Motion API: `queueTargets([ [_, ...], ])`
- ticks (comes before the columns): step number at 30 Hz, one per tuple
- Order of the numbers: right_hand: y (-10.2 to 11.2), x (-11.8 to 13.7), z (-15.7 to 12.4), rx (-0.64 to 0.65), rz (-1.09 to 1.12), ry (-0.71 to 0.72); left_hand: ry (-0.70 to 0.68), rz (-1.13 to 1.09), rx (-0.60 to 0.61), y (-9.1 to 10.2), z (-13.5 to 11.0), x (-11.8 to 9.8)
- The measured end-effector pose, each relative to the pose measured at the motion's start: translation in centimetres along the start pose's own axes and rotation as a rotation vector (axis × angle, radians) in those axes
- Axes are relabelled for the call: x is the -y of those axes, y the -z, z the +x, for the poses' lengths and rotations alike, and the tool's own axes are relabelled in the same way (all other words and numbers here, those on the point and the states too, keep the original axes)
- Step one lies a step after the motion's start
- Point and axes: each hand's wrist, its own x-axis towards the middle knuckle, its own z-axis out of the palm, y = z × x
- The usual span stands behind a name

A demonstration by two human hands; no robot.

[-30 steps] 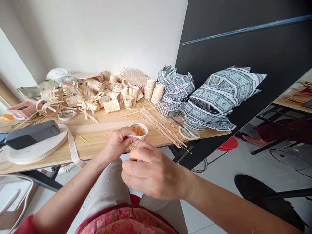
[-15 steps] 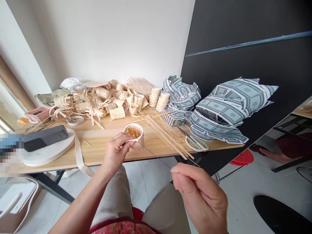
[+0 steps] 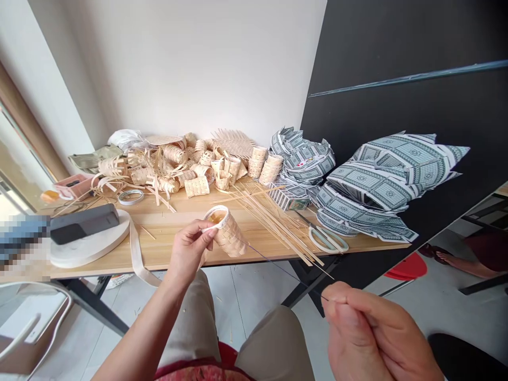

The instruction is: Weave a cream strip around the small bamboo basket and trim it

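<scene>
Stretching away from the person, a light wooden tabletop (image 3: 166, 230) runs beside a white wall (image 3: 190, 69) and a black panel (image 3: 397, 79). Along its far edge lie a heap of woven strip baskets and offcuts (image 3: 170, 172) and folded grey-green printed paper shapes (image 3: 381, 180), which overlap and hide one another in part. Toward the tabletop's left end, a round white board (image 3: 89, 254) carries a black rectangular object (image 3: 84, 223), and whatever sits beside it at the frame's edge is pixelated beyond making out. A loose bundle of thin pale strips (image 3: 273, 225) lies toward the right end, just beside a pair of scissors (image 3: 327, 241) with white handles. Beyond the right corner, a bare foot (image 3: 434, 253) shows, cut off by the frame; whose it is cannot be told.

The left hand (image 3: 189, 250) curls its thumb and fingers around a small woven basket (image 3: 228, 234), holding it tilted above the tabletop's near edge. The right hand (image 3: 367, 333), cut off by the frame's bottom edge, pinches a thin dark thread (image 3: 286, 271) between thumb and fingertips. The thread reaches toward the basket, but its end there is too fine to make out.
</scene>
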Motion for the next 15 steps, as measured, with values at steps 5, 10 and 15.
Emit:
queueTargets([
  [5, -0.8, -0.4, 0.8, 0.044, -0.134, -0.001, 0.255, -0.207, 0.070, -0.3, -0.7, -0.3],
  [10, -1.7, -0.4, 1.4, 0.194, -0.226, 0.080, 0.284, -0.285, 0.083, -0.7, -1.3, -1.1],
  [15, -2.9, 0.3, 2.1, 0.319, -0.216, 0.258, 0.240, -0.311, 0.056, -1.6, -1.4, -1.3],
])
